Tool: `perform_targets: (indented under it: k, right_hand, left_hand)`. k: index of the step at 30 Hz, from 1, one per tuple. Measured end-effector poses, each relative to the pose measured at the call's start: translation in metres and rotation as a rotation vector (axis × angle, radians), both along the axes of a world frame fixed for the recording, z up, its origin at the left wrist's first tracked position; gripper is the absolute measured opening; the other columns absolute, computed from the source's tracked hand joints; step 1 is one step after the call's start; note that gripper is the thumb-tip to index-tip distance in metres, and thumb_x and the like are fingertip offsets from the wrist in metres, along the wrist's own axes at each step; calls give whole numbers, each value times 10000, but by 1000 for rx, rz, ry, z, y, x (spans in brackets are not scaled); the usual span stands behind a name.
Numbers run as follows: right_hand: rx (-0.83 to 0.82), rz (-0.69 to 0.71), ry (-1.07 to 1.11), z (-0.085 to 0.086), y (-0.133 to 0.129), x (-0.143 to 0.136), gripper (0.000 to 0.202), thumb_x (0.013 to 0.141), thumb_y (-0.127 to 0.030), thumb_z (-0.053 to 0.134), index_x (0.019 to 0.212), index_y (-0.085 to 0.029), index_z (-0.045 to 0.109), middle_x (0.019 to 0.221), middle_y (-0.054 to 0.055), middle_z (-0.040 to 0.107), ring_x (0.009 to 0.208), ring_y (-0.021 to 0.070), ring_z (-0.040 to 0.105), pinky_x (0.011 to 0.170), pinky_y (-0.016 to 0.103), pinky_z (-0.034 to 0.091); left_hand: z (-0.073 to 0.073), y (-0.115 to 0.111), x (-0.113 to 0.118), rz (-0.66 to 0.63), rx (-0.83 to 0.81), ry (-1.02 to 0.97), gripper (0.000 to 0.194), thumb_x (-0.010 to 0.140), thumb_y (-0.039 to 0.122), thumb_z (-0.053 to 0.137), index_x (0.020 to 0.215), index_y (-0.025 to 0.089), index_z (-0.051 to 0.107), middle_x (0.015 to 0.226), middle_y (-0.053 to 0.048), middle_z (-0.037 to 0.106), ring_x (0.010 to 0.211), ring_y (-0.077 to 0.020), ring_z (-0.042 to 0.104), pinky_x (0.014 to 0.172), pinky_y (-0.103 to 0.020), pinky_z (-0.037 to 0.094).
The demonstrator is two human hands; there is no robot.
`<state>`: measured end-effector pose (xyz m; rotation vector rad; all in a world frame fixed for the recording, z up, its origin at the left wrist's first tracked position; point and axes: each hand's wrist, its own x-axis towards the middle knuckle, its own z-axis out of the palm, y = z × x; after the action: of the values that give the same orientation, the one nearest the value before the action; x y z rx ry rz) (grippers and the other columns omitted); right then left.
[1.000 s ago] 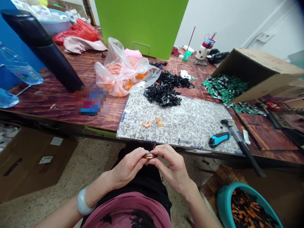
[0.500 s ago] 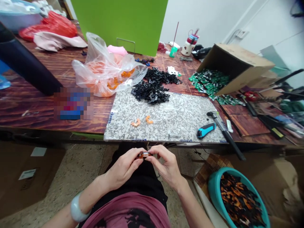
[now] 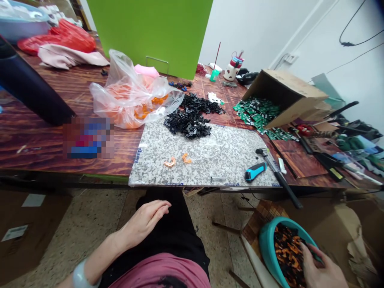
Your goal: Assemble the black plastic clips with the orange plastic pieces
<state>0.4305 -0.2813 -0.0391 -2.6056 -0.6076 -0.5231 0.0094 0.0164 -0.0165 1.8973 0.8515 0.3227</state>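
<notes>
Right grip point(image 3: 322, 269) is at the teal tub point(image 3: 265, 240), thumb and fingers curled over the black-and-orange pieces point(image 3: 288, 254) inside; whether one is pinched cannot be told. Left grip point(image 3: 144, 220) is positioned over the black trousers point(image 3: 180, 236), fingers and thumb drawn together. On the desk point(image 3: 123, 154), two orange clips point(image 3: 171, 163) rest apart on the speckled board point(image 3: 198, 172). Black plastic parts point(image 3: 189, 124) are heaped at its rear; a blue-and-black utility knife point(image 3: 255, 172) lies toward its right.
</notes>
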Motion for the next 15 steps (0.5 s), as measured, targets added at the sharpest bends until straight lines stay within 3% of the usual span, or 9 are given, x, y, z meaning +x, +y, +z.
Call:
perform_targets:
  k: [2,4,8,12,15]
  right_hand:
    - [48,105,-10,19,43,-30,406,732,-576,546,816,-209,698,715,113,666,640,305,627,567,425,485]
    - [164,382,85,38,105,-68,367,786,-502,558,925,-184,678,871,108,678,714,254,626,665,385,496]
    - [267,902,268,67,225,-134,196,868,-335,540,943,-190,647,923,69,648,787,188,598,708,308,478]
    - [179,1206,338,71,300,-177,150,896,-252,516,963,-188,635,922,52,630,774,154,589,728,268,464]
    - [64,1235,265,65,336,-192,147,898,-221,510,978,-194,631,934,45,628,838,160,585,785,257,447]
  left_hand:
    - [3,0,4,-14,0,-18,301,946,324,377,1041,209,639,903,-31,719,836,-177,656,770,-271,503]
    - [8,0,9,-33,11,-29,301,947,324,374,1033,206,637,895,-31,717,833,-177,655,771,-272,501]
    - [21,-3,14,-56,31,-35,295,951,315,367,1031,205,628,897,-30,711,837,-174,653,778,-272,494]
    - [25,-8,6,-9,9,-40,292,952,309,371,1039,209,631,913,-28,711,851,-170,652,787,-263,493]
    - [23,-11,-3,51,1,-29,287,943,318,391,1026,214,646,902,-29,722,849,-178,659,794,-269,502]
